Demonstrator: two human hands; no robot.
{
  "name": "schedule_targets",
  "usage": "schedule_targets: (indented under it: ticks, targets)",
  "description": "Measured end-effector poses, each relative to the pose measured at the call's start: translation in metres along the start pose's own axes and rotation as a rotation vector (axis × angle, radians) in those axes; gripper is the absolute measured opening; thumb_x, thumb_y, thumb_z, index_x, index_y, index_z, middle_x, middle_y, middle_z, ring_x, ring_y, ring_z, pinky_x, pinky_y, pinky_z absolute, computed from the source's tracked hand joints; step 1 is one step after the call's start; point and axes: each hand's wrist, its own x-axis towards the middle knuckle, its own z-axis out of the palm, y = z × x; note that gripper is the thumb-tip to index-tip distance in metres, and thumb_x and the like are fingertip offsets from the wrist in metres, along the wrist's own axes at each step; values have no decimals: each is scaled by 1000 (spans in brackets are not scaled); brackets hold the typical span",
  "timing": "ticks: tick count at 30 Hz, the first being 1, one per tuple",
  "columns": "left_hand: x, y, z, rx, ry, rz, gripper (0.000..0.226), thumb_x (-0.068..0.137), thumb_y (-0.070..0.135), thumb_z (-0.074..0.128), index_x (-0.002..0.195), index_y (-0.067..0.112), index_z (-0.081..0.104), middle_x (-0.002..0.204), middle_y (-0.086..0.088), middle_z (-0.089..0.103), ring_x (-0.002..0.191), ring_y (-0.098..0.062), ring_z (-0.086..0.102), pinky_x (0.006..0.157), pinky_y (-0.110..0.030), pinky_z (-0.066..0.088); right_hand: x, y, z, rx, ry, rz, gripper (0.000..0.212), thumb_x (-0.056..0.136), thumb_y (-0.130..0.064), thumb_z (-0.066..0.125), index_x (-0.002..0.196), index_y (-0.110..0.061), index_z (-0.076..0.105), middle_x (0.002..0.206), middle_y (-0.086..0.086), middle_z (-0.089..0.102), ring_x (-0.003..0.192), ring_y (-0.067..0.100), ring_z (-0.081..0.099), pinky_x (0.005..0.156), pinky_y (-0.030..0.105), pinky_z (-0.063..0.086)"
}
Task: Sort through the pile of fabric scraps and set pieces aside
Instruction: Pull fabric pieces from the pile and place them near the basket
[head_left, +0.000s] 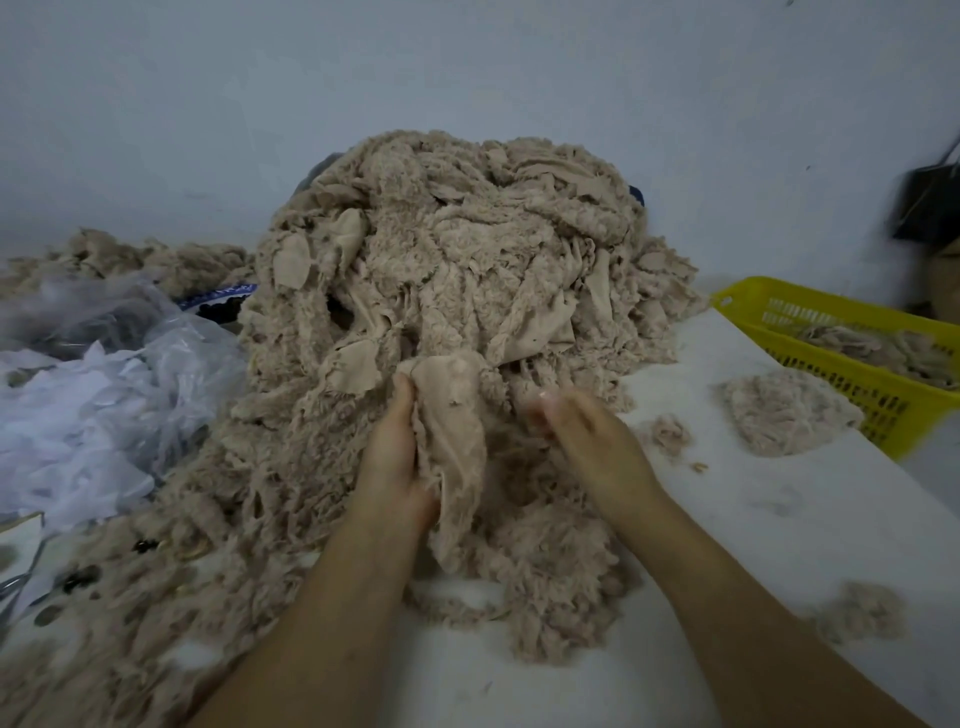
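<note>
A tall pile of beige fleecy fabric scraps (457, 249) fills the middle of the white table (753, 519). My left hand (392, 457) grips a smooth beige scrap (452, 441) at the pile's front, the cloth hanging down past the wrist. Just to the right, my right hand (587, 431) is blurred, with its fingertips against the pile; whether it holds anything is unclear. A small flat heap of scraps (779, 410) lies apart on the table to the right.
A yellow slotted basket (852, 384) with scraps inside stands at the right edge. Clear plastic bags with white material (93, 405) lie at the left. More loose scraps (130, 257) lie at the back left, and a small tuft (862, 608) lies near my right forearm. The wall is close behind.
</note>
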Motion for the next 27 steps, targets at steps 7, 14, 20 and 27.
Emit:
schedule_targets:
  ticks: [7,14,20,27]
  targets:
    - [2,4,-4,4,28,-4,65,101,59,36,124,4,63,115,-20,72,97,-32,73,74,-41,59,-13,2,31,-288,-532,-171,44,87,-67,55,114,-34,65,127,-17,54,115,-3,48,100,24,42]
    - [6,2,-3,-52,-33,121,57,104,51,33,132,8,59,125,-13,69,110,-26,69,86,-40,57,-5,3,8,147,-220,107,32,99,-37,53,70,-32,66,66,-19,63,63,-3,58,57,6,41]
    - [-3,-8,3,59,-151,60,64,100,55,35,130,3,59,121,-22,69,109,-32,69,78,-39,61,-6,2,9,108,-223,32,33,78,-74,60,93,-46,56,92,-19,67,82,1,64,74,18,51]
    - [-2,-17,3,114,-215,97,56,103,46,34,125,6,67,127,-16,68,119,-26,65,90,-37,58,1,7,9,47,86,52,36,102,-33,48,70,-17,41,58,-13,47,48,0,39,46,15,31]
